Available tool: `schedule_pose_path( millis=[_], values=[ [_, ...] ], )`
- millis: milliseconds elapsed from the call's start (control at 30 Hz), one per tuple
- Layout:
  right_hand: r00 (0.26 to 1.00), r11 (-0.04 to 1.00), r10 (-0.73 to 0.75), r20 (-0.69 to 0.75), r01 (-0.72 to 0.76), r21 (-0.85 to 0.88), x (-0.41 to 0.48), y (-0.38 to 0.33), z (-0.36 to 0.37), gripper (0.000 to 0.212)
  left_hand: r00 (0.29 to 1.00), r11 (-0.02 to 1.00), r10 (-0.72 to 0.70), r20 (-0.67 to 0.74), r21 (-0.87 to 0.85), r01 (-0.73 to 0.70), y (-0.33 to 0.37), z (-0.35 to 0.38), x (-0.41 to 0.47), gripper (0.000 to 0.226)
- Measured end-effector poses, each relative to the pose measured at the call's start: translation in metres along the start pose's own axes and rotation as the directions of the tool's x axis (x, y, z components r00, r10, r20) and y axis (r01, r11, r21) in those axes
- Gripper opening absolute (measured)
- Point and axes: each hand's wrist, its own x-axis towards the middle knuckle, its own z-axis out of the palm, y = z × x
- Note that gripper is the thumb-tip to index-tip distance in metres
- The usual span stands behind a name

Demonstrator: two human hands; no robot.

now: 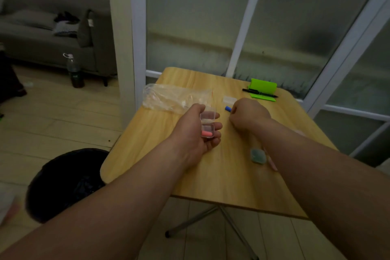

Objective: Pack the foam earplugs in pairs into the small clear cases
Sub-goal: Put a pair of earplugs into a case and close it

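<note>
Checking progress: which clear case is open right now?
The case in the left grip, lid up, pink earplug inside; the far case and greenish case lie on the table.

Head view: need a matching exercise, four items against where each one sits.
Things:
1. small clear plastic case with a pink foam earplug inside
2. blue foam earplug
3. black pen
4. crumpled clear plastic bag

Places:
A. far left part of the wooden table
B. held in the left hand
C. lying across the green plastic stand
D. on the table right beside the right hand

Pairs: 1-B, 2-D, 3-C, 4-A
</note>
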Motion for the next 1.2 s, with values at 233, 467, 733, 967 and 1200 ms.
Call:
schedule_pose_path(
  millis=[233, 467, 733, 967, 1200],
  values=[
    [0.987, 0.890, -0.064, -0.146, 0.123, 0.440, -0.041, 0.008, -0.028, 0.016, 1.000, 1.000, 0.000, 0.014, 0.014, 0.000, -0.003, 0.000, -0.004, 0.048],
    [0.978, 0.656, -0.001, -0.206, 0.157, 0.738, -0.118, 0.027, -0.045, 0.003, 0.998, 0.999, -0.034, 0.047, 0.038, 0.032, -0.012, 0.013, -0.011, 0.048],
    [0.962, 0.688, -0.138, -0.234, 0.263, 0.676, -0.145, 0.023, -0.033, 0.008, 0.994, 0.998, -0.057, 0.090, 0.043, 0.053, -0.019, 0.020, -0.015, 0.040],
    [0.941, 0.761, -0.210, -0.265, 0.328, 0.560, -0.144, 0.016, -0.025, 0.012, 0.989, 0.997, -0.074, 0.127, 0.023, 0.071, -0.020, 0.022, -0.016, 0.038],
    [0.947, 0.777, -0.203, -0.250, 0.311, 0.547, -0.144, 0.009, -0.023, 0.005, 0.985, 0.997, -0.077, 0.152, 0.008, 0.077, -0.020, 0.025, -0.021, 0.036]
  ],
)
